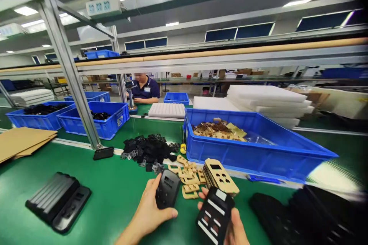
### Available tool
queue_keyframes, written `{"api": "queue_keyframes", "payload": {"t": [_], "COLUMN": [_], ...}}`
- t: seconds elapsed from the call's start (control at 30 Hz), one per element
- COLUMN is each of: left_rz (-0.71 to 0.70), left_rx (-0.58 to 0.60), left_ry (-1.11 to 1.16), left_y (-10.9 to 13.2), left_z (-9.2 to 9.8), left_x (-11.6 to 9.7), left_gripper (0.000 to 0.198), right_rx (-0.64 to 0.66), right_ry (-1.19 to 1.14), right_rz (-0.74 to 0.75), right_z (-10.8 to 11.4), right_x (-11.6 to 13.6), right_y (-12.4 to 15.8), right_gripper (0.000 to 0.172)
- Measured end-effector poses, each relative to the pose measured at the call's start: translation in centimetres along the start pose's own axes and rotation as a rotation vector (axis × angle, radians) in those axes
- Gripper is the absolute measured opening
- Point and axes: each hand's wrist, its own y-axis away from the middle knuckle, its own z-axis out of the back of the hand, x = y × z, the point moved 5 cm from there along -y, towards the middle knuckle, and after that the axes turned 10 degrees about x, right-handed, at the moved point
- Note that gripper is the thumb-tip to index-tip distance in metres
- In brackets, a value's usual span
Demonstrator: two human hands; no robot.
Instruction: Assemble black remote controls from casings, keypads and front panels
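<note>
Right here at the bench, the right hand (pixel 237 226) has a black striped panel (pixel 215 214) pinched between thumb and fingers, one side each, its face tipped up toward the wearer at one o'clock. White strips and a pale rectangle are already on it, so I'd judge this one further along. The left hand (pixel 149 206), at eleven, has its fingers along the left edge of a plain black panel (pixel 168 189); no white strips show on that face. The thumb stretches out past the lower edge, and I can't tell how firmly it grips! The wrist comes in low, slanting up from seven.

Moving outward: tan cut-out pieces (pixel 188 176) lie loose at twelve, beside a stack of tan panels (pixel 220 176) at one. Plenty left there, by my reading. Small black parts (pixel 149 149) heap up at eleven, unsorted. A neat row of black panels (pixel 59 203) leans together at ten, and a blurred dark stack (pixel 304 214) sits at two.

Further off, a big blue bin (pixel 253 153) stands at one, tan scraps inside, and a co-worker (pixel 146 90) sits beyond the bench at eleven.
</note>
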Motion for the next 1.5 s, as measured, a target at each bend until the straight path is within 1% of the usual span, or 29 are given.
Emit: {"api": "queue_keyframes", "payload": {"t": [0.07, 0.13, 0.2, 0.27, 0.37, 0.5, 0.57, 0.63, 0.73, 0.83, 0.9, 0.97, 1.03, 1.1, 1.13, 1.17, 1.2, 1.23, 1.27, 1.3, 1.33, 1.4, 1.43, 1.5], "left_rz": [-0.025, 0.009, 0.075, 0.130, 0.194, 0.253, 0.270, 0.269, 0.248, 0.237, 0.232, 0.189, 0.069, -0.073, -0.116, -0.140, -0.151, -0.159, -0.166, -0.168, -0.155, -0.070, -0.006, 0.111], "left_rx": [0.061, 0.087, 0.103, 0.124, 0.120, 0.092, 0.100, 0.112, 0.121, 0.143, 0.172, 0.167, 0.104, 0.073, 0.096, 0.145, 0.202, 0.241, 0.243, 0.206, 0.141, 0.017, -0.004, 0.038], "left_ry": [0.339, 0.630, 0.820, 0.939, 1.021, 1.051, 1.058, 1.057, 1.042, 1.018, 0.971, 0.815, 0.475, 0.040, -0.151, -0.296, -0.388, -0.428, -0.417, -0.362, -0.266, 0.036, 0.217, 0.563], "left_y": [-1.1, -1.4, -1.2, -0.7, 0.0, 0.4, 0.6, 0.8, 0.9, 1.0, 0.9, 0.7, 0.5, 0.5, 0.5, 0.5, 0.5, 0.5, 0.5, 0.5, 0.4, 0.3, 0.2, 0.0], "left_z": [-1.8, -3.4, -4.6, -5.4, -5.9, -6.2, -6.2, -6.2, -6.2, -6.3, -6.2, -5.5, -4.2, -3.2, -3.2, -3.3, -3.6, -3.8, -3.9, -3.7, -3.3, -2.5, -2.5, -3.0], "left_x": [0.1, 0.7, 1.4, 1.9, 2.3, 2.6, 2.6, 2.5, 2.5, 2.3, 2.2, 2.0, 1.8, 1.5, 1.5, 1.7, 2.0, 2.1, 2.1, 1.9, 1.7, 1.5, 1.7, 1.9], "left_gripper": [0.079, 0.067, 0.060, 0.057, 0.054, 0.050, 0.050, 0.055, 0.067, 0.067, 0.063, 0.055, 0.044, 0.036, 0.036, 0.038, 0.041, 0.044, 0.045, 0.045, 0.044, 0.043, 0.044, 0.046], "right_rx": [-0.024, -0.039, -0.047, -0.047, -0.016, 0.070, 0.076, 0.079, 0.117, 0.144, 0.150, 0.149, 0.144, 0.139, 0.136, 0.133, 0.132, 0.133, 0.135, 0.138, 0.140, 0.139, 0.135, 0.135], "right_ry": [-0.006, 0.005, 0.006, -0.030, -0.100, -0.118, -0.126, -0.148, -0.187, -0.214, -0.243, -0.273, -0.289, -0.287, -0.282, -0.278, -0.275, -0.275, -0.279, -0.285, -0.292, -0.302, -0.306, -0.316], "right_rz": [-0.022, -0.039, -0.043, -0.048, -0.084, -0.125, -0.146, -0.173, -0.187, -0.181, -0.190, -0.203, -0.200, -0.178, -0.164, -0.151, -0.142, -0.137, -0.133, -0.132, -0.133, -0.141, -0.150, -0.174], "right_z": [0.3, 0.7, 1.1, 1.3, 1.4, 1.2, 1.2, 1.1, 0.8, 0.5, 0.4, 0.4, 0.4, 0.4, 0.4, 0.4, 0.4, 0.4, 0.4, 0.4, 0.4, 0.5, 0.5, 0.6], "right_x": [-0.2, -0.4, -0.6, -0.7, -0.9, -1.0, -1.2, -1.4, -1.5, -1.3, -1.2, -1.1, -0.9, -0.4, -0.1, 0.2, 0.4, 0.6, 0.8, 0.8, 0.9, 0.8, 0.6, 0.4], "right_y": [0.2, 0.2, 0.2, 0.1, -0.1, -0.3, -0.3, -0.2, -0.1, -0.1, -0.2, -0.3, -0.4, -0.4, -0.5, -0.5, -0.4, -0.4, -0.4, -0.4, -0.4, -0.3, -0.3, -0.2], "right_gripper": [0.050, 0.053, 0.058, 0.060, 0.059, 0.059, 0.059, 0.059, 0.059, 0.056, 0.054, 0.053, 0.053, 0.053, 0.052, 0.051, 0.050, 0.049, 0.049, 0.048, 0.048, 0.049, 0.049, 0.050]}}
